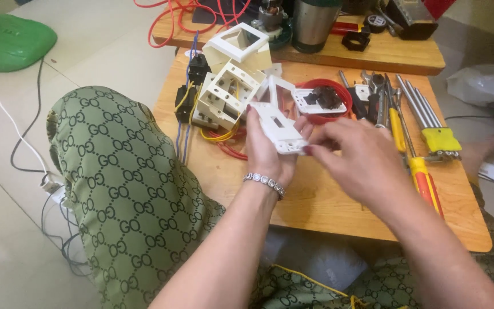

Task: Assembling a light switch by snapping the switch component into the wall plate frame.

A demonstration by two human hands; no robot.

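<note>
While I watch through the head camera, the left hand (271, 151) grips a white switch plate (278, 127) with the fingers wrapped behind it and the thumb along its near edge, so the face with its small rectangular slot tilts up toward the camera. That grip seems chosen to leave the plate's front and right end free. The right hand (357, 160) comes in from the other side, its fingertips (310, 149) pinched at the plate's lower right corner; I judge they are steadying or working that corner, though whether they hold some small part there I cannot tell.

Just beyond the fingers of both hands sits a red dish (326, 97) with a white frame and a dark part laid across it, close enough to reach without shifting the wrists. To the left of the left fingers stands a stack of white wall boxes (228, 86) with yellow and red wires (224, 140) trailing out beneath them. To the right of the right hand lie screwdrivers (421, 171) and a yellow-held set of hex keys (433, 129), handles toward me. Everything rests on a low wooden board (315, 200), beside a knee in green patterned cloth (121, 189).
</note>
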